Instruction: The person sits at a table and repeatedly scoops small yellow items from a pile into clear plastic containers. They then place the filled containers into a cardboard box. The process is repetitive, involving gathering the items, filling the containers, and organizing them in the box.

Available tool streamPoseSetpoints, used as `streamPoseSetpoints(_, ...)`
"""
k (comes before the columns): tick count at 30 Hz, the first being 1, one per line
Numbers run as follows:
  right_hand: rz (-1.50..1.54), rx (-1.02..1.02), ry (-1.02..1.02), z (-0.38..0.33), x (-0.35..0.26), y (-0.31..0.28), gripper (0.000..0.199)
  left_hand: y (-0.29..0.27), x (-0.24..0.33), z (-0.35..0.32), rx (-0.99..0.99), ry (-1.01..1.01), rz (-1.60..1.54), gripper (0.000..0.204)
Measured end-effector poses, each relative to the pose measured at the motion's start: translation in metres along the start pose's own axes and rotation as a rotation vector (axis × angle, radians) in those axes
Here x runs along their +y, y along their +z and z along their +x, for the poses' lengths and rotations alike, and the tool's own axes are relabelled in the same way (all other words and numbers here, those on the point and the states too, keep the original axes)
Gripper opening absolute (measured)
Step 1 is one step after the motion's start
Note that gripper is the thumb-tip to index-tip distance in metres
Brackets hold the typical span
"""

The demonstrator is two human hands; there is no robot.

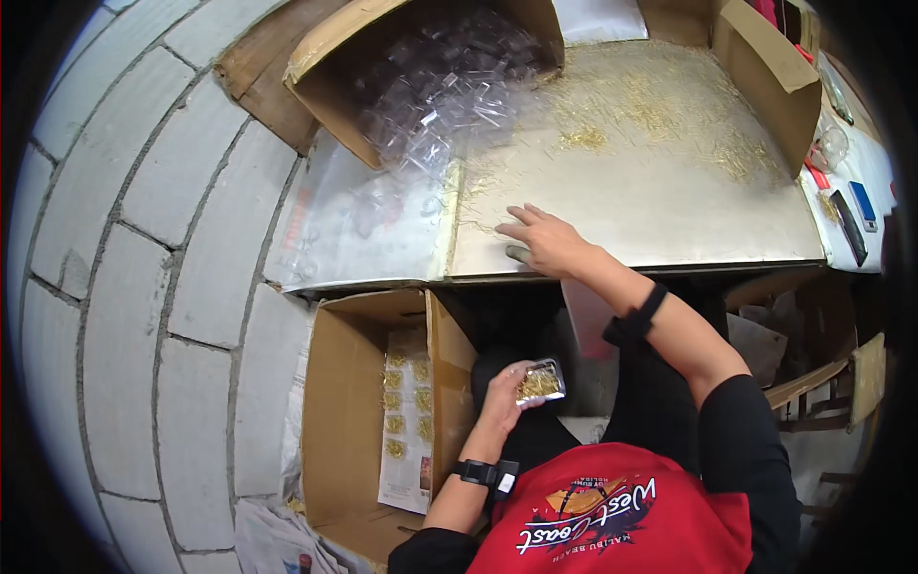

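My left hand is closed around a small clear plastic box, held low near my lap. Thin gold-coloured metal pieces, resembling pins, fill much of it. Above the table's front left part, my right hand has its fingers stretched out and apart, with nothing visible in them. Its thumb tip looks dark, as if covered. A few loose gold pieces lie just beyond these fingers. Farther back, many more are scattered over the pale board, with a denser heap in the middle.
A tipped cardboard box spills clear plastic cases at the back left. Beside my left arm, an open carton holds rows of gold-filled cases on a printed sheet. A cardboard flap, black-handled tool and blue object are right.
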State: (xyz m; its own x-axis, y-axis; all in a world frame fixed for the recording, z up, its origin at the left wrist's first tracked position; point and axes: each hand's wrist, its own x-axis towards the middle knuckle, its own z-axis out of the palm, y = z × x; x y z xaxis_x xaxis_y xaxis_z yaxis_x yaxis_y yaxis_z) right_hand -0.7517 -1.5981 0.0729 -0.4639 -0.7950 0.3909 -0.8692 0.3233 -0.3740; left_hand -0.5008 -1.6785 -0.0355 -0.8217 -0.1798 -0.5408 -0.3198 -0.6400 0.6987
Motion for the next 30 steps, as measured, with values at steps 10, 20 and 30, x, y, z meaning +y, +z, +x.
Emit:
streamPoseSetpoints(10, -0.107, 0.134, -0.056, -0.074, 0.019, -0.011, 0.031, 0.010, -0.065, 0.055, -0.162, -0.216, 0.041, 0.035)
streamPoseSetpoints(20, 0.169, 0.135, 0.103, -0.188, -0.030, -0.051, 0.037, 0.054, -0.050, 0.069, -0.280, -0.155, 0.006, 0.047)
streamPoseSetpoints(30, 0.346, 0.052, 0.342, -0.222, -0.031, -0.039, 0.031, 0.022, -0.046, 0.043, -0.368, -0.349, 0.093, 0.033)
